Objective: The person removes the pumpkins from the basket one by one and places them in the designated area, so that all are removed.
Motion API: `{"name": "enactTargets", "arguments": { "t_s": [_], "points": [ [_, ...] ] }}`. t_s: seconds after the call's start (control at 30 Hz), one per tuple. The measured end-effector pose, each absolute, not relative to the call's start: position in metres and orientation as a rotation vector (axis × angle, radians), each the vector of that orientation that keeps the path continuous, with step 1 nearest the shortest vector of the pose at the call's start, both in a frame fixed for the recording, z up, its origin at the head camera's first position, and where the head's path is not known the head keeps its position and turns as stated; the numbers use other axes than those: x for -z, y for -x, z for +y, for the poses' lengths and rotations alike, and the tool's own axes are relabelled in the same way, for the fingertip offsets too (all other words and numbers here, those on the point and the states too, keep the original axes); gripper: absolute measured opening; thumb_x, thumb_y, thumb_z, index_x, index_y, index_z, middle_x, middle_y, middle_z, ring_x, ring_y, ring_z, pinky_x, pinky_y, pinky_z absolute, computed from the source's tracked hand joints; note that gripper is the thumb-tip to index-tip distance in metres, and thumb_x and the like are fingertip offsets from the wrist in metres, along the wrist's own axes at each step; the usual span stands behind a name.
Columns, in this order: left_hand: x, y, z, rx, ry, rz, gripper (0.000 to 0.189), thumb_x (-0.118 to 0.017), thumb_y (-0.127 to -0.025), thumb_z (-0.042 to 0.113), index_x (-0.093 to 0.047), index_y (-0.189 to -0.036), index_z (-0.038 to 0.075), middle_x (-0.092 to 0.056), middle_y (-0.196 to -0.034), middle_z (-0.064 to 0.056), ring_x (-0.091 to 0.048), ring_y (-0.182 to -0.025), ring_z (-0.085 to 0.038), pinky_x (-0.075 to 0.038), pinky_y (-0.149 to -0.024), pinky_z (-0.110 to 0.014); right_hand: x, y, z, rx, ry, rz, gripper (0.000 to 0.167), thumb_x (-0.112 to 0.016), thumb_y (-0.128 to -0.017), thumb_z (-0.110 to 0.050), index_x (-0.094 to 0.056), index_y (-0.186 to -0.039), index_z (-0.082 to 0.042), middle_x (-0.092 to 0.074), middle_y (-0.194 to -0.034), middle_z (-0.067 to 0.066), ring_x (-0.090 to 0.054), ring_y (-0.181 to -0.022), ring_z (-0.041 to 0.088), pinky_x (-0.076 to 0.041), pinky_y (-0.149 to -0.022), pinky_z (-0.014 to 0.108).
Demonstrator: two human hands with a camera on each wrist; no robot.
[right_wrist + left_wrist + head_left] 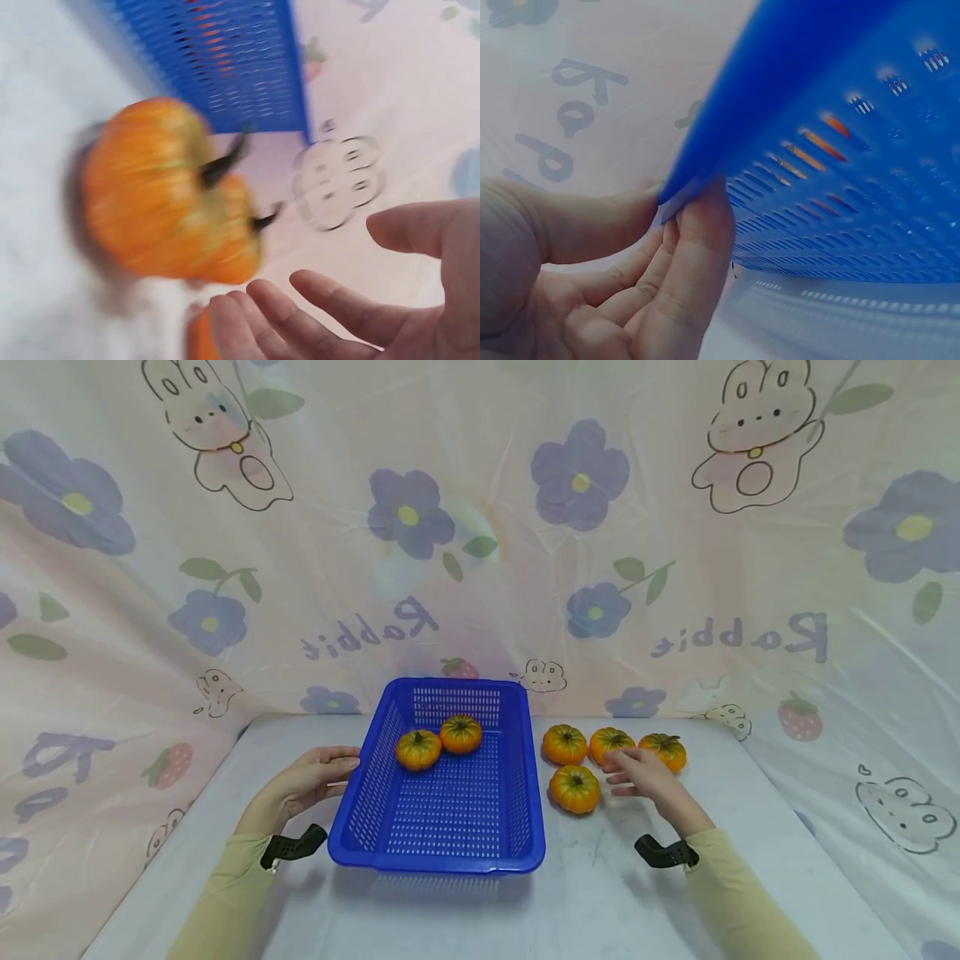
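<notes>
A blue plastic basket with slotted walls stands on the table and holds two small orange-green pumpkins. My left hand is at its left side; in the left wrist view, thumb and forefinger pinch the basket's rim. To the right of the basket, several more pumpkins form a cluster. My right hand hovers beside them with fingers spread, overlapping the back ones in the head view. From the right wrist, the nearest pumpkin looks blurred, and nothing lies between thumb and fingers.
A white table carries everything. Behind and beside it hangs a pale curtain printed with rabbits, flowers and strawberries. Each wrist wears a black strap mount.
</notes>
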State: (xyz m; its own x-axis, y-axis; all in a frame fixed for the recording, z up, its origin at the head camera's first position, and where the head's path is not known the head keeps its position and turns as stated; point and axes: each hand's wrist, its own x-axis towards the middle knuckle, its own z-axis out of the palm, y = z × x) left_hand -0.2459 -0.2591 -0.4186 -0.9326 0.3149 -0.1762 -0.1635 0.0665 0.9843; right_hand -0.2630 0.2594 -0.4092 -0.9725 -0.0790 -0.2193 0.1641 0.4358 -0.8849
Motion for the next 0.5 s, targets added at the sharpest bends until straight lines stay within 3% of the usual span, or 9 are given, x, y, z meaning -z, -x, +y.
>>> {"name": "enactTargets", "arguments": {
  "t_s": [0.2, 0.4, 0.5],
  "points": [
    [0.419, 0.245, -0.259, -1.924, -0.178, 2.003, 0.052, -0.051, -0.100, 0.012, -0.030, -0.138, -0.015, -0.061, -0.116, -0.014, -0.063, -0.100, -0.020, -0.052, -0.088, -0.035, 0.376, 0.266, 0.256, 1.599, 0.089, 2.498, 0.055, -0.043, -0.102, -0.033, -0.041, -0.136, 0.010, -0.052, -0.125, 0.031, -0.056, -0.109, 0.041, -0.053, -0.087, 0.042],
    [0.420, 0.246, -0.260, -1.918, -0.184, 2.007, 0.054, -0.052, -0.100, 0.014, -0.029, -0.139, -0.015, -0.060, -0.117, -0.014, -0.062, -0.101, -0.020, -0.052, -0.088, -0.035, 0.352, 0.266, 0.241, 1.658, 0.209, 2.466, 0.064, -0.045, -0.100, -0.045, -0.040, -0.136, 0.007, -0.050, -0.128, 0.029, -0.052, -0.116, 0.041, -0.047, -0.094, 0.047],
    [0.420, 0.246, -0.260, -1.919, -0.173, 2.007, 0.054, -0.052, -0.100, 0.014, -0.030, -0.139, -0.015, -0.060, -0.117, -0.014, -0.062, -0.101, -0.020, -0.052, -0.088, -0.034, 0.345, 0.266, 0.229, 1.687, 0.256, 2.436, 0.060, -0.045, -0.100, -0.042, -0.042, -0.135, 0.006, -0.050, -0.128, 0.029, -0.051, -0.117, 0.042, -0.046, -0.095, 0.048]
  ]
}}
